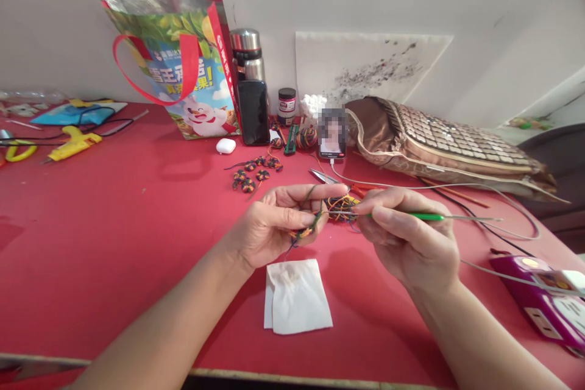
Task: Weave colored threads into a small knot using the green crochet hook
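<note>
My left hand (286, 213) pinches a small strip of multicoloured crochet work (307, 231), with yarn running up over its raised index finger. In my right hand (406, 228) is a crochet hook with a green handle (427, 217). The hook's thin metal tip reaches left to the crochet work; whether it sits inside a stitch I cannot make out. Behind the hands lies a tangle of multicoloured yarn (342, 208), partly hidden by my fingers. Several small crocheted pieces (248, 185) in the same colours rest farther back on the red table (183, 244).
A folded white tissue (299, 298) lies below my hands. Behind stand a shopping bag (183, 73), a dark phone (254, 113), a steel flask (247, 52) and a lit phone (333, 134) on a cable. Scissors (323, 177), a brown cushion (439, 140) and a purple power strip (539, 298) are nearby.
</note>
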### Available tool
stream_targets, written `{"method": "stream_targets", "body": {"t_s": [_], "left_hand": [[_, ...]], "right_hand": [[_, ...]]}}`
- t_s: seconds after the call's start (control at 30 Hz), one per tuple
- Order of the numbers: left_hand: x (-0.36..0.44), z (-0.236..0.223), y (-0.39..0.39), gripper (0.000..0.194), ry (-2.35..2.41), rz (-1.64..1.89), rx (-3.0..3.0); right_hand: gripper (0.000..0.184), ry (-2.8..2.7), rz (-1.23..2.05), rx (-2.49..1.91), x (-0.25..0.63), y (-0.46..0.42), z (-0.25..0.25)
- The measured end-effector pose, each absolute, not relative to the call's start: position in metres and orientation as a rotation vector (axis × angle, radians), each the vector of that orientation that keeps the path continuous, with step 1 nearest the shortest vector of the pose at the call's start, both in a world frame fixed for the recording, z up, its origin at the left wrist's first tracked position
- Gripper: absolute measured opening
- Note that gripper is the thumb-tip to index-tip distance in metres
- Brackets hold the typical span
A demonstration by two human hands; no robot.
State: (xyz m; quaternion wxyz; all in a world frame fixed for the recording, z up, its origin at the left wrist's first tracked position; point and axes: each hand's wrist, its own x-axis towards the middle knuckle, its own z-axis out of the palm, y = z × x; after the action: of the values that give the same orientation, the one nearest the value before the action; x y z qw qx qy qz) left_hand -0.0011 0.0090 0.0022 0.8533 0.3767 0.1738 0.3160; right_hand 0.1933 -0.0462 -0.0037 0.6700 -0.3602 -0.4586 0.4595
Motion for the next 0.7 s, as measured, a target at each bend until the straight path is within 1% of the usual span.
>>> {"method": "stream_targets", "body": {"t_s": [0.23,0.37,0.7], "left_hand": [[0.0001,-0.0009,0.0087,0.040,0.465,0.740,0.842],[0.0005,0.0008,0.0062,0.040,0.482,0.774,0.862],[-0.0020,0.0002,0.0083,0.045,0.419,0.725,0.827]], "right_hand": [[0.011,-0.989,1.040,-0.812,0.1920,-0.0452,-0.0020],[0.009,-0.968,1.034,-0.830,0.1889,-0.0458,-0.0022],[0.013,-0.973,1.030,-0.841,0.1874,-0.0466,-0.0015]]}}
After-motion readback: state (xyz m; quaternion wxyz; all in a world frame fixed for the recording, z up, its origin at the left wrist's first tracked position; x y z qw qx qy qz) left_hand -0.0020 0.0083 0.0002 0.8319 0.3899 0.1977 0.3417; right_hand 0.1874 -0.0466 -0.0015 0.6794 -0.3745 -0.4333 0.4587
